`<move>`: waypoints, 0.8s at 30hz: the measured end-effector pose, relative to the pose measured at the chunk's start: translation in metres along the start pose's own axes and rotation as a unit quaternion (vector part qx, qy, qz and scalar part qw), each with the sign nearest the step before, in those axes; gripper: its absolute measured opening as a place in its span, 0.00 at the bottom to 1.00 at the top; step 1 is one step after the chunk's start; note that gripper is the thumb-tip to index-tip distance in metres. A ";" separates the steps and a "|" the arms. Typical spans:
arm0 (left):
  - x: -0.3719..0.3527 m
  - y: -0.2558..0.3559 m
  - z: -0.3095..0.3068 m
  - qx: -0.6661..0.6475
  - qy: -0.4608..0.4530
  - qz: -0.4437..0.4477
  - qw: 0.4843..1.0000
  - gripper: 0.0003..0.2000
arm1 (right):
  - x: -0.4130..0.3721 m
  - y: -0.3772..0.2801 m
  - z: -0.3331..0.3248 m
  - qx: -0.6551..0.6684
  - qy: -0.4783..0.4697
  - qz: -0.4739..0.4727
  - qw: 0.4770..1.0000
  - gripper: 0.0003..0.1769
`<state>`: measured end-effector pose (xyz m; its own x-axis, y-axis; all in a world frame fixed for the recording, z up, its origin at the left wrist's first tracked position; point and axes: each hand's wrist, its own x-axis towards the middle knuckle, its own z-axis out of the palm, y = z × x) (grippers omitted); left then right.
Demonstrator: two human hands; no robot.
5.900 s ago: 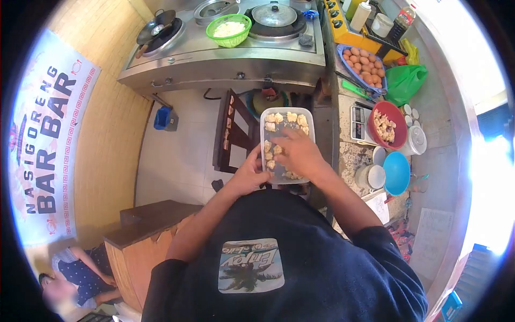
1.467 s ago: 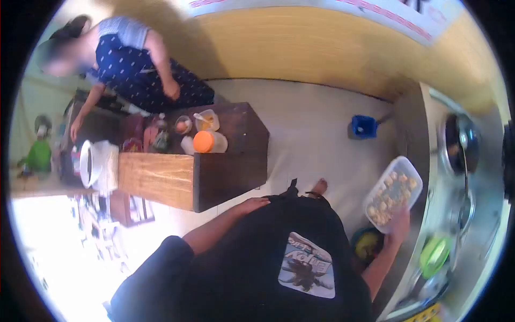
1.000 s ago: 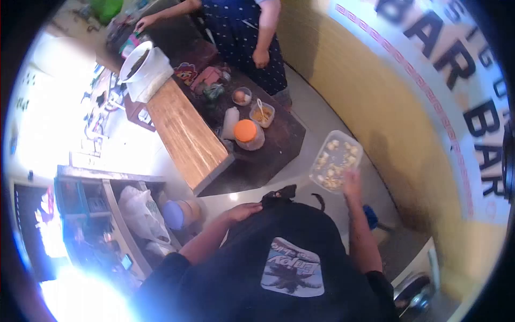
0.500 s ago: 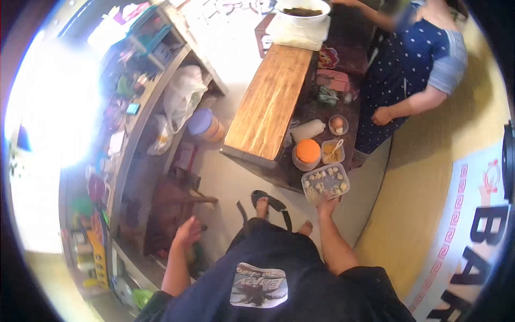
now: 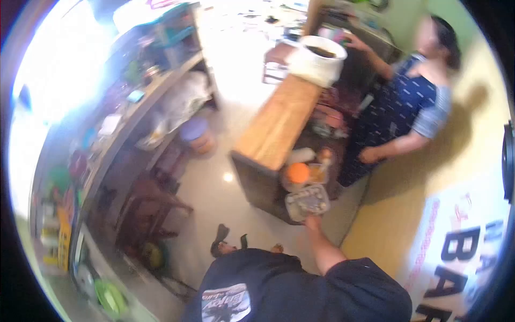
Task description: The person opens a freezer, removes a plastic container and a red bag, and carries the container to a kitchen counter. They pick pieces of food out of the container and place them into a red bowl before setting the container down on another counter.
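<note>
My right hand (image 5: 313,220) is at the near edge of a clear plastic container (image 5: 307,203), gripping its rim, though blur smears the fingers. Pale chunks lie inside the container, which is at the near corner of the dark tabletop. Just beyond it stands a jar with an orange lid (image 5: 298,173). To the right of the jar is a small tub of yellowish contents (image 5: 318,174). My left hand is out of view.
A wooden board (image 5: 281,121) runs along the table's left side, with a white bucket (image 5: 320,59) at its far end. A person in a dotted blue apron (image 5: 383,118) stands right of the table. On the left are a cluttered counter (image 5: 123,126) and a wooden stool (image 5: 150,209).
My view has tilted up and shifted, blurring the picture. My left hand has dropped out of view. My right hand stays at the container. The other person's head now shows more fully.
</note>
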<state>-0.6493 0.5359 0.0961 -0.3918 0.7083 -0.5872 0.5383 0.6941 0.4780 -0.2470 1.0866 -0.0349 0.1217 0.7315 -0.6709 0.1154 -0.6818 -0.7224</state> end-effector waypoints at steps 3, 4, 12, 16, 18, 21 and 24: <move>-0.005 -0.070 0.005 0.101 0.159 0.188 0.964 0.25 | -0.032 -0.037 -0.009 0.091 -0.104 -0.007 0.990 0.28; -0.004 -0.056 -0.009 -0.119 0.042 0.026 0.992 0.26 | -0.015 -0.037 -0.019 0.064 -0.099 0.035 0.992 0.30; -0.012 0.013 -0.108 -0.499 0.123 -0.287 0.808 0.32 | -0.076 -0.012 -0.035 -0.269 -0.094 0.054 0.957 0.27; -0.028 0.032 -0.138 -0.559 0.041 -0.258 0.787 0.34 | -0.101 -0.008 0.039 -0.462 -0.356 0.005 0.812 0.22; -0.011 0.031 -0.121 -0.560 -0.071 -0.238 0.790 0.33 | -0.100 -0.014 0.088 -0.475 -0.430 -0.042 0.767 0.19; 0.010 0.031 -0.104 -0.514 -0.197 -0.152 0.821 0.32 | -0.118 -0.055 0.202 -0.519 -0.376 -0.065 0.765 0.22; 0.027 0.009 -0.095 -0.444 -0.228 -0.057 0.864 0.32 | -0.134 -0.105 0.302 -0.525 -0.360 -0.080 0.767 0.27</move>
<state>-0.7253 0.5737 0.1465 0.0397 0.6447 -0.7634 -0.3496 0.7247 0.5938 -0.5735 1.0638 0.0799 -0.5091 0.3658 -0.7791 0.8485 0.0612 -0.5257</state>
